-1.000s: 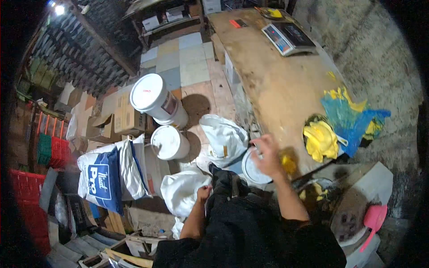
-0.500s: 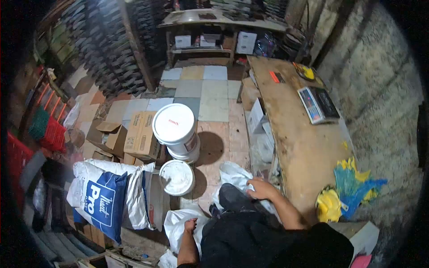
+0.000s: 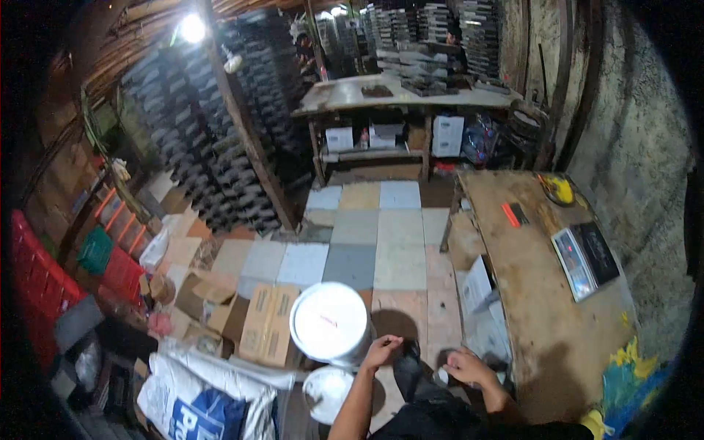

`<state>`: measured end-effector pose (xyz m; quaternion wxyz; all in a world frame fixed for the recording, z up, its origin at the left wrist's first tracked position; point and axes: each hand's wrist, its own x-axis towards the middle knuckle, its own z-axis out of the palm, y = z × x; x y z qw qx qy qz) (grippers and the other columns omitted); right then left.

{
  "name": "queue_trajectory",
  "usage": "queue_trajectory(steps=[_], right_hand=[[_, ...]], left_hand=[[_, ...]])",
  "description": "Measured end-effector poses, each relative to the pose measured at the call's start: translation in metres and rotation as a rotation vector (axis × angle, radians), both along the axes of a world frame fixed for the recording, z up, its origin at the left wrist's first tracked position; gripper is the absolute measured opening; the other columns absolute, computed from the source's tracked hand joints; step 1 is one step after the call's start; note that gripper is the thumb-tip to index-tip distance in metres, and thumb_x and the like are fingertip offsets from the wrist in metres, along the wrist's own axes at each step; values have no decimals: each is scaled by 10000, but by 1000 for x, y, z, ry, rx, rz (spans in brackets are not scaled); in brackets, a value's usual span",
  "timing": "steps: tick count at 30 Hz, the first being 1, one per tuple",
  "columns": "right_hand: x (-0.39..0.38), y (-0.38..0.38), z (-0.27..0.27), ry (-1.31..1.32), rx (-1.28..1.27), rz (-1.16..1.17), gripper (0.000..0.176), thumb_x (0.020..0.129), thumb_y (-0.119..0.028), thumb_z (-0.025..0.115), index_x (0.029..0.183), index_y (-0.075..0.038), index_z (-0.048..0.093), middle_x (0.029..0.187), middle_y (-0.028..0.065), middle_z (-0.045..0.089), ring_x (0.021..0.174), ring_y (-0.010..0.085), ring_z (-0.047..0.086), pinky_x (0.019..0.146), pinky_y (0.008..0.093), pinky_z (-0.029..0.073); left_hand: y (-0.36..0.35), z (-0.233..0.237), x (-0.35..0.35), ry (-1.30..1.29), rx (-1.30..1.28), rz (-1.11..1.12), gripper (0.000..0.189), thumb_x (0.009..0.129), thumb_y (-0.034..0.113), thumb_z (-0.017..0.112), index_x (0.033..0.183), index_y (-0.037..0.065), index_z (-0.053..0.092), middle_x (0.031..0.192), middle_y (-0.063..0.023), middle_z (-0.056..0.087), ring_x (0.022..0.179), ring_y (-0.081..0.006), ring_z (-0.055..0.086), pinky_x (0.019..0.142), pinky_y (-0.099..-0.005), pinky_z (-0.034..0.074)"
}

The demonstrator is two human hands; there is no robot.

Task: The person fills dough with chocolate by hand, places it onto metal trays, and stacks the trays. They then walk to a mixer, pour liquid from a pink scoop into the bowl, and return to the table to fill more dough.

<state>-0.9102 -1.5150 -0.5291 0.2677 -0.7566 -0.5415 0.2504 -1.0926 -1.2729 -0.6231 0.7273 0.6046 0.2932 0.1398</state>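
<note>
My left hand [image 3: 383, 352] is closed, its fingertips pressed together beside dark cloth [image 3: 412, 374] over my leg. Whether it grips anything is not clear. My right hand [image 3: 471, 365] is also closed, with curled fingers, near the low right side by the table; a small pale patch shows at its fingertips, too small to name. Left of my left hand stands a white lidded bucket [image 3: 328, 323]. A second white bucket [image 3: 327, 396] sits nearer to me, partly behind my left forearm.
A wooden table [image 3: 539, 271] on the right bears a digital scale [image 3: 587, 260], a red-and-black object [image 3: 515, 214] and blue-yellow plastic [image 3: 634, 381]. Cardboard boxes [image 3: 268, 323] and blue-white sacks [image 3: 192, 400] lie left. Stacked dark trays [image 3: 198, 139] rise behind a post [image 3: 246, 139]. People are at the back.
The view has tilted up, showing more of the back. Both hands have come forward and closer together; my right hand has left the white sack, which is mostly out of view.
</note>
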Motion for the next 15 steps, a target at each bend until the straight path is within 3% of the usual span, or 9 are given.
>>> queue_trajectory(steps=[2, 3, 5, 6, 7, 10, 12, 13, 15], right_hand=[[58, 42, -15, 11, -241, 89, 280, 813, -319, 649, 842, -43, 617, 905, 199, 613, 937, 381, 574, 838, 449, 463], [86, 63, -11, -31, -196, 96, 293, 817, -330, 647, 876, -44, 626, 939, 198, 615, 937, 375, 581, 841, 453, 464], [139, 107, 18, -61, -155, 58, 275, 810, -298, 664, 961, -69, 637, 999, 177, 624, 984, 339, 571, 846, 430, 467], [160, 130, 42, -32, -159, 15, 269, 800, -256, 683, 1010, -93, 639, 1027, 159, 631, 1030, 309, 554, 848, 402, 467], [187, 146, 46, -124, 85, 41, 221, 825, -233, 662, 967, -66, 642, 987, 131, 652, 918, 283, 612, 780, 378, 495], [259, 199, 72, -18, 107, -192, 178, 829, -211, 657, 923, -60, 646, 898, 116, 662, 778, 252, 636, 707, 354, 505], [302, 245, 96, 37, 78, -191, 189, 815, -194, 677, 944, -59, 649, 845, 110, 637, 724, 191, 616, 617, 320, 492], [322, 273, 103, 16, 183, -161, 172, 818, -180, 677, 918, -42, 648, 807, 97, 613, 680, 169, 583, 602, 308, 475], [353, 337, 137, 37, 268, -166, 143, 824, -148, 663, 902, -30, 643, 785, 81, 590, 649, 154, 560, 586, 295, 463]], left_hand=[[59, -3, 60, -23, 43, 86, 187, 891, 214, 654, 992, 62, 696, 926, -6, 672, 871, -101, 581, 775, -252, 464], [91, -18, 88, -2, 82, 126, 208, 879, 231, 669, 1000, 65, 696, 922, -10, 682, 841, -109, 598, 741, -255, 482], [152, -101, 136, -23, 55, 123, 182, 867, 188, 647, 935, 25, 696, 858, -31, 683, 803, -123, 602, 729, -279, 494], [170, -94, 155, 160, 104, 160, 154, 863, 157, 629, 906, 22, 689, 855, -35, 673, 798, -136, 597, 725, -298, 497], [184, -77, 168, 230, 32, 157, 129, 868, 141, 625, 893, 29, 684, 857, -32, 666, 801, -150, 598, 750, -309, 498], [229, -51, 205, 63, -16, 241, 142, 889, 139, 600, 875, 25, 684, 837, -32, 653, 784, -153, 593, 754, -296, 493], [241, -27, 213, 55, -96, 374, 164, 908, 144, 576, 908, 27, 690, 861, -36, 650, 795, -147, 590, 748, -296, 489], [250, -21, 219, 49, -133, 442, 176, 917, 146, 564, 925, 27, 693, 873, -38, 648, 800, -145, 589, 745, -296, 487], [272, -70, 217, 40, -159, 400, 200, 912, 159, 557, 995, 30, 685, 913, -46, 644, 813, -131, 580, 725, -292, 478]])
